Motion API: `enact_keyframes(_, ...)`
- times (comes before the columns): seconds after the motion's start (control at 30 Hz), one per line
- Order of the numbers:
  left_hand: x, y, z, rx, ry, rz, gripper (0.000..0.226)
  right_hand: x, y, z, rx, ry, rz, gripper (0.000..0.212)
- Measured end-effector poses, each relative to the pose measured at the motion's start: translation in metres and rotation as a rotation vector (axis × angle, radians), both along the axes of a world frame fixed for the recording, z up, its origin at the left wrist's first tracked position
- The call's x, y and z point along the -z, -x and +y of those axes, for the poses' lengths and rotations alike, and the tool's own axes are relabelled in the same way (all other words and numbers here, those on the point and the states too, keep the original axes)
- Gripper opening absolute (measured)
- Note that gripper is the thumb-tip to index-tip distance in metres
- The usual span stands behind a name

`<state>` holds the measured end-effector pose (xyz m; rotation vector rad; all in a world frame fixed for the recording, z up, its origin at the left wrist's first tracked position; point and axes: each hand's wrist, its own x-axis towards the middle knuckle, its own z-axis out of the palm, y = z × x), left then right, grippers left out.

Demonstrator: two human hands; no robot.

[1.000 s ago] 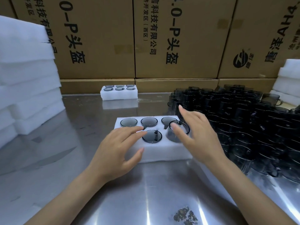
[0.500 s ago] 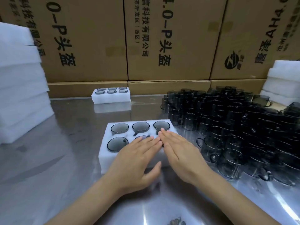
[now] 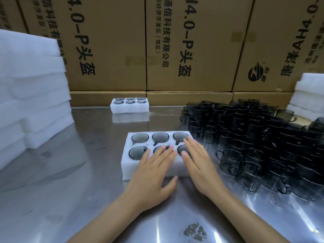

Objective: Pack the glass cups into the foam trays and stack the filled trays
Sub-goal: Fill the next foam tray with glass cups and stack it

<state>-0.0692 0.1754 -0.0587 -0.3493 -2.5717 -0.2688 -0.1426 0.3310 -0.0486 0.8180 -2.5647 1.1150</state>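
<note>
Pressing flat with straight fingers, left hand (image 3: pixel 154 174) and right hand (image 3: pixel 199 165) rest on the foam tray (image 3: pixel 149 171) of glass cups (image 3: pixel 139 138), gripping nothing.

Polished steel table (image 3: pixel 87 172), glossy and mirror-like. Matt white foam tray (image 3: pixel 150 170), soft and faintly grainy. Smoky glass cups (image 3: pixel 254 146), shiny and translucent. Matt brown cardboard boxes (image 3: pixel 189 41) behind.
</note>
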Motion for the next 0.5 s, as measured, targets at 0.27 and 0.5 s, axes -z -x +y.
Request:
enact_keyframes(0.27,-0.002,-0.028,-0.053,-0.438,-1.03,-0.332,0.065,0.007,-0.012,0.007,0.096,0.486,-0.561,0.018)
enact_keyframes(0.5,-0.007,0.003,-0.042,-0.28,-1.548,-0.12,0.014,0.0,-0.002,-0.006,0.045,0.614,-0.742,0.04)
